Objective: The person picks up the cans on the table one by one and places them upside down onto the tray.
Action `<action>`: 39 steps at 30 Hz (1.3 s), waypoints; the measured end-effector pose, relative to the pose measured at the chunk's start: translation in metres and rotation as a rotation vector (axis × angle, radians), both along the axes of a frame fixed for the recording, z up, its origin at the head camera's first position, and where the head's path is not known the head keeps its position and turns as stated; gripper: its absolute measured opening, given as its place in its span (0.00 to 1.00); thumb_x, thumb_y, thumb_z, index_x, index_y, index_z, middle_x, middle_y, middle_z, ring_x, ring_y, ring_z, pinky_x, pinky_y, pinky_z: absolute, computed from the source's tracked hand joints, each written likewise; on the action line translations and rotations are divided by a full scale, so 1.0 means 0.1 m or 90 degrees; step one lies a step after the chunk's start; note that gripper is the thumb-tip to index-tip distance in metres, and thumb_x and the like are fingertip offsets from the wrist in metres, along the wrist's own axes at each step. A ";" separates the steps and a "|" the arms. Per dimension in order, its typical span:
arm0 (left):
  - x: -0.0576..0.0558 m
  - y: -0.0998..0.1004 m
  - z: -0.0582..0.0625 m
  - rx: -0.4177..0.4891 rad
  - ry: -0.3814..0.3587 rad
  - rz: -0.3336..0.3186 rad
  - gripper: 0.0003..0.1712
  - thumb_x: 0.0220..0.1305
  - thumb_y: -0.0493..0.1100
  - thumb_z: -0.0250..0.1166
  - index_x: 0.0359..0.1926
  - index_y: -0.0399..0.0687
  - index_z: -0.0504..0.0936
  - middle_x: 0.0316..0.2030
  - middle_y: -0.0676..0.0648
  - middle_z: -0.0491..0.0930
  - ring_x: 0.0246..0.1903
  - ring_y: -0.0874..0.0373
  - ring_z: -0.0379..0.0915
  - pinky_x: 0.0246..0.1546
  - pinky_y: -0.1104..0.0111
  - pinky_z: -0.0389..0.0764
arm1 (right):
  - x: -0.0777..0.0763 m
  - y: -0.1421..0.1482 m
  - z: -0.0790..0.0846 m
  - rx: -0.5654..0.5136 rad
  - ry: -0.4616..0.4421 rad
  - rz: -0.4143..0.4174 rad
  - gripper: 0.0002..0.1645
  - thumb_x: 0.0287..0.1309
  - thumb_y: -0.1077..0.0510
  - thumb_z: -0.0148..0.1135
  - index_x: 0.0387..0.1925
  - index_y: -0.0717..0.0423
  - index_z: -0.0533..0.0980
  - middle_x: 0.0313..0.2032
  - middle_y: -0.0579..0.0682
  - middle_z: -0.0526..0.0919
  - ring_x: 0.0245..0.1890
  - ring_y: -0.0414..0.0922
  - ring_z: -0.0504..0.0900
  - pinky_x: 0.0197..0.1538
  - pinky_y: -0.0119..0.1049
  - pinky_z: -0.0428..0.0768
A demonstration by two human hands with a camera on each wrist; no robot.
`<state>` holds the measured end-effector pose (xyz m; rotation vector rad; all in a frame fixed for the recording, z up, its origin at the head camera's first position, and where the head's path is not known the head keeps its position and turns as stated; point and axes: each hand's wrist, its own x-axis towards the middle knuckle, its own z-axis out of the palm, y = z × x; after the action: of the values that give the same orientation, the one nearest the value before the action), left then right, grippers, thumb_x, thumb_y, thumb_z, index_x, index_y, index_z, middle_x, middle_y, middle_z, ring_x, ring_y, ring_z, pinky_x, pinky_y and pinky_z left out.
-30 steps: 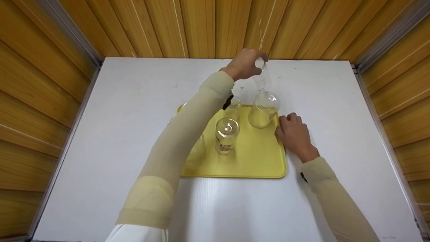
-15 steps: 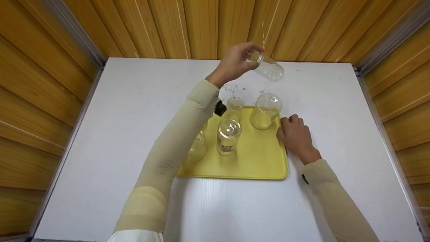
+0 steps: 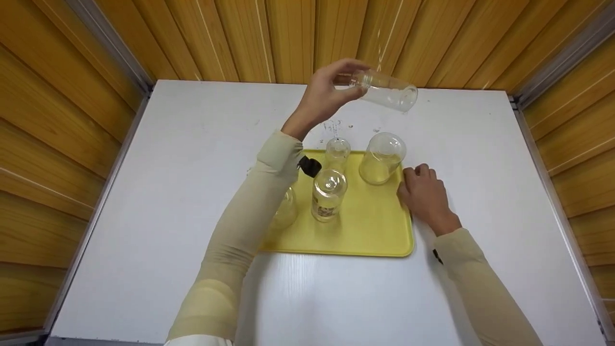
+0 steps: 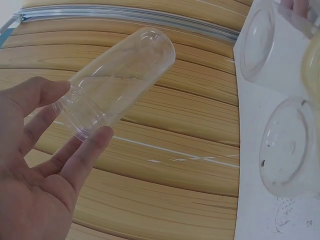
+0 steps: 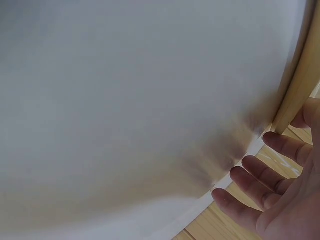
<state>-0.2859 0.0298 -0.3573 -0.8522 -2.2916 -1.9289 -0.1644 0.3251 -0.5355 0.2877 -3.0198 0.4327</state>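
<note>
My left hand [image 3: 324, 91] holds a clear, tall jar [image 3: 390, 92] by its ridged mouth end, thumb and fingers around it. The jar lies nearly sideways in the air above the table's far edge, its base pointing right. In the left wrist view the same jar [image 4: 122, 75] looks see-through, with nothing showing inside. My right hand [image 3: 425, 194] rests at the right rim of a yellow tray [image 3: 370, 235]. Seen from the right wrist, its loosely bent fingers [image 5: 257, 182] touch the white tabletop, the index fingertip right at the tray's edge [image 5: 297, 82].
Several clear vessels stand on the tray: a wide one [image 3: 382, 158] at back right, a small one [image 3: 338, 149] at the back, a printed one [image 3: 328, 197] in the middle, and one at left [image 3: 286, 209] partly behind my sleeve. Water drops [image 3: 331, 127] dot the table [image 3: 480, 158].
My left hand has moved left and turned, swinging the jar from nearly upright to almost sideways, base to the right. The right hand stays by the tray rim.
</note>
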 end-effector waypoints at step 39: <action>0.50 -0.34 -0.15 0.230 -0.102 -0.015 0.22 0.70 0.33 0.69 0.63 0.37 0.81 0.56 0.41 0.82 0.54 0.48 0.84 0.54 0.56 0.85 | 0.00 0.06 0.07 -0.049 -0.077 -0.042 0.26 0.76 0.54 0.52 0.63 0.70 0.75 0.57 0.72 0.72 0.57 0.71 0.72 0.52 0.70 0.75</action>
<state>-0.2358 -0.0040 -0.3723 -0.7095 -1.9148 -2.3967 -0.1646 0.3312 -0.5282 0.1626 -3.1090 0.5804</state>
